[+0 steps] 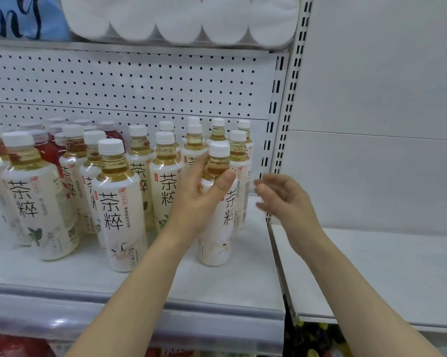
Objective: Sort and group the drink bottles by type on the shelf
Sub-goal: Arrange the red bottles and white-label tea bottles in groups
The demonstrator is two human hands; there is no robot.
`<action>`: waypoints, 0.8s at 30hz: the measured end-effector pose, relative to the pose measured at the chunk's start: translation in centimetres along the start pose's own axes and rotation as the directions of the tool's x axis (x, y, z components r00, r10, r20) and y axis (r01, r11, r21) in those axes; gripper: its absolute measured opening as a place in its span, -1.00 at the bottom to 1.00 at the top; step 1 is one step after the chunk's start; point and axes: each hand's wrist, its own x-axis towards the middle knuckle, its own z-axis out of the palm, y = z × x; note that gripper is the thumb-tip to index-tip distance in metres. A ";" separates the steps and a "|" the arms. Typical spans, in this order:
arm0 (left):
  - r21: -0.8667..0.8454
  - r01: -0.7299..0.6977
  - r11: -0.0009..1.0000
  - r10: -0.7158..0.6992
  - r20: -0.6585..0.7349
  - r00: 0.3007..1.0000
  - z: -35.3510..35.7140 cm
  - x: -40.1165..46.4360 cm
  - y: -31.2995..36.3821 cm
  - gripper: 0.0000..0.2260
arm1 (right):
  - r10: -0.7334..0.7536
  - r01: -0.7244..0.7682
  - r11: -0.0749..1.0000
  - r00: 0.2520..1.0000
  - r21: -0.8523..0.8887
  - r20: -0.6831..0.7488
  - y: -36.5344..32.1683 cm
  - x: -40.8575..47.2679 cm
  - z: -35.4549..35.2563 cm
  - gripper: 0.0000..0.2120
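Several white-labelled tea bottles with white caps and amber liquid stand on the white shelf. My left hand grips one tea bottle by its shoulder; that bottle stands upright near the shelf's right front. My right hand hovers just right of it, fingers apart and blurred, holding nothing. Another tea bottle stands at the front centre and one more at the front left. Red drink bottles stand at the back left, partly hidden behind tea bottles.
A perforated back panel closes the shelf behind. A slotted upright post bounds it on the right, with a neighbouring bare shelf beyond. White paper rolls sit on the shelf above. Coloured packs show below.
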 end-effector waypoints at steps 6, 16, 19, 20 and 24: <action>0.008 0.037 0.999 -0.037 -0.040 0.999 -2.0 -1.0 0.2 -0.61 | 0.041 -0.026 0.942 0.998 -0.335 0.039 3.7 2.9 2.5 -0.22; -0.008 0.120 0.993 -0.120 -0.060 0.991 -1.9 -2.1 -1.4 -0.43 | 0.018 -0.080 0.912 0.988 -0.403 -0.156 4.8 6.9 3.4 -0.39; -0.018 0.111 0.994 -0.112 -0.058 0.992 -1.8 -2.2 -1.2 -0.38 | 0.010 -0.081 0.913 0.984 -0.399 -0.178 5.0 7.6 3.3 -0.41; -0.020 0.106 0.994 -0.107 -0.058 0.993 -1.8 -2.3 -1.2 -0.37 | 0.014 -0.082 0.916 0.985 -0.392 -0.174 5.0 7.7 3.2 -0.42; -0.042 0.104 0.994 -0.107 -0.052 0.993 -1.8 -2.4 -1.3 -0.36 | 0.037 -0.092 0.921 0.988 -0.378 -0.150 5.2 7.8 2.8 -0.44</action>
